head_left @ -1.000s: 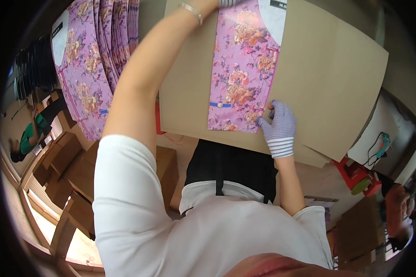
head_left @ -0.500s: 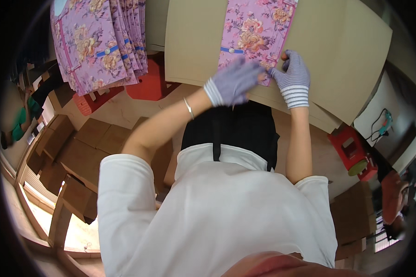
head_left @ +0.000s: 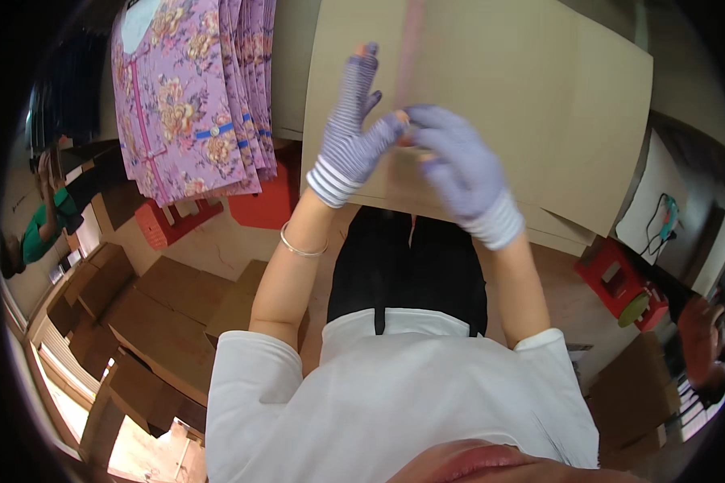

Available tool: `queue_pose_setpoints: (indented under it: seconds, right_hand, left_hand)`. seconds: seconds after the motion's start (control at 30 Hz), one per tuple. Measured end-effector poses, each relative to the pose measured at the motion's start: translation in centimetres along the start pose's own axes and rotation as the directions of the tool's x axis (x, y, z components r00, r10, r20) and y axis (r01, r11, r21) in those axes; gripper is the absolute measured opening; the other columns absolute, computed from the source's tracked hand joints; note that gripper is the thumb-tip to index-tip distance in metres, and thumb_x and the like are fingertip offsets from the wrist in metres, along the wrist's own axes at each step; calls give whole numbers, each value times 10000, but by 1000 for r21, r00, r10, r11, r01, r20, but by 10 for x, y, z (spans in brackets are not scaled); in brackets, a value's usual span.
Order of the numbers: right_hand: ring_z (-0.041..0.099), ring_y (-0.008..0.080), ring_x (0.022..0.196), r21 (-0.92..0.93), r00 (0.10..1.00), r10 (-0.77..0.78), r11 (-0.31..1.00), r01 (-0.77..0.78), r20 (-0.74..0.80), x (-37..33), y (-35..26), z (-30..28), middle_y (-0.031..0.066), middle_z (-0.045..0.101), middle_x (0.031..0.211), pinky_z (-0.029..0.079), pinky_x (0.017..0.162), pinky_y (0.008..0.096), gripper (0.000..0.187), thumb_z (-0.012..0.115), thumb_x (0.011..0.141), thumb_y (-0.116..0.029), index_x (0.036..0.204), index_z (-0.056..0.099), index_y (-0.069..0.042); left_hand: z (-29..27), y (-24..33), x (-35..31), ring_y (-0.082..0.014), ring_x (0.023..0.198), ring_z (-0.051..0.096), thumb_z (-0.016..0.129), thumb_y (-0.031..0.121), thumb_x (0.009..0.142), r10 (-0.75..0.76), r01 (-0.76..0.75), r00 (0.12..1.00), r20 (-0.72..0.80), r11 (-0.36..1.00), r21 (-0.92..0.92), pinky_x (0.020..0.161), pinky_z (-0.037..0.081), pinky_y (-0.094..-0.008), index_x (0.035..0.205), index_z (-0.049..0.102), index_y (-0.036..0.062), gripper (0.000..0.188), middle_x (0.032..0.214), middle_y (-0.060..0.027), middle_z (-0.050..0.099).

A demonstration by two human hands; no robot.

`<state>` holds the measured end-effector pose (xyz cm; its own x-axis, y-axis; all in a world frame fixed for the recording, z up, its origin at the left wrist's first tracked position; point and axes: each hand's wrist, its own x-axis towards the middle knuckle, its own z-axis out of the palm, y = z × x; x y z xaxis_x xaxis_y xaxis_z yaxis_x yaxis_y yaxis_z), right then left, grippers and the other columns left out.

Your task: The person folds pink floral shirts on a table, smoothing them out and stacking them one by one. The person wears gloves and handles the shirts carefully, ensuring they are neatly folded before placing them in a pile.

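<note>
Between my hands a narrow, blurred pink-purple strip stands over the beige board; it looks like a folded floral garment seen edge-on. Left of it, my left hand, in a striped lilac glove with bare fingertips, has its fingers stretched out and its thumb reaching the strip's lower part. My right hand, gloved alike and smeared by motion, curls its fingers against the strip from the right. At the left hangs a stack of purple floral garments with pink trim and a blue buttoned tab.
Red plastic stools stand under the stack, and another red stool is at the right. Brown cardboard boxes fill the lower left. A teal tool with a cord lies far right. A person in green is at the far left.
The floral garment lay flat beneath my hands; now only a thin strip of it shows, turned on edge. My left hand moved left with its fingers pointing away; my right hand moved left and nearer.
</note>
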<state>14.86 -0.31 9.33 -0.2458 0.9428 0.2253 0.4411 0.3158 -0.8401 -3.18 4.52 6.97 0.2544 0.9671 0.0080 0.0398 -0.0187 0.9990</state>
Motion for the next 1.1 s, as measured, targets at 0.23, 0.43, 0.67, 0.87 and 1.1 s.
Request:
queue_pose_setpoints:
  seconds: [0.23, 0.43, 0.67, 0.87, 1.1]
  right_hand:
    - [514, 291, 1296, 138, 927, 290, 935, -328, 239, 38, 48, 56, 171, 532, 1400, 427, 1066, 382, 429, 487, 954, -96, 1377, 482, -27]
    - [586, 279, 1188, 23, 861, 389, 908, -419, 329, 164, 153, 11, 155, 630, 1255, 464, 995, 338, 442, 487, 960, -189, 1349, 490, 20]
    - [597, 261, 1122, -76, 950, 109, 993, -91, 291, 221, 243, 1, 137, 644, 1195, 468, 982, 312, 459, 575, 904, -216, 1296, 537, 21]
    - [603, 216, 1139, 587, 829, 412, 585, -559, 379, 125, 166, -16, 119, 635, 1246, 466, 1006, 329, 451, 501, 997, -278, 1328, 516, 28]
    - [612, 136, 960, 743, 757, 646, 461, -485, 93, 61, 191, -30, 75, 685, 1079, 485, 880, 301, 500, 619, 947, -426, 1151, 633, 30]
  left_hand:
    - [-68, -33, 19, -234, 1433, 299, 480, -57, 802, -247, 267, 954, -170, 958, 108, 1152, 275, -330, 1542, 206, 28, 794, 1559, -152, 315]
    - [-39, 6, 16, -223, 1324, 464, 425, -111, 758, -208, 221, 968, -142, 972, 82, 1072, 388, -325, 1556, 184, 54, 850, 1552, -131, 340]
    - [-4, -2, 21, -314, 1448, 305, 410, -126, 794, 111, -93, 994, -11, 876, 473, 1119, 337, -333, 1557, 171, 68, 823, 1611, -157, 211]
    - [40, -4, 21, -425, 1450, 246, 474, -54, 705, 150, -145, 988, 45, 770, 621, 1129, 332, -441, 1529, 250, 28, 858, 1592, -226, 212]
    - [127, -24, 24, -524, 1442, 122, 635, 225, 722, -54, -90, 991, 125, 427, 900, 1105, 79, -720, 1454, 381, 10, 804, 1569, -270, 206]
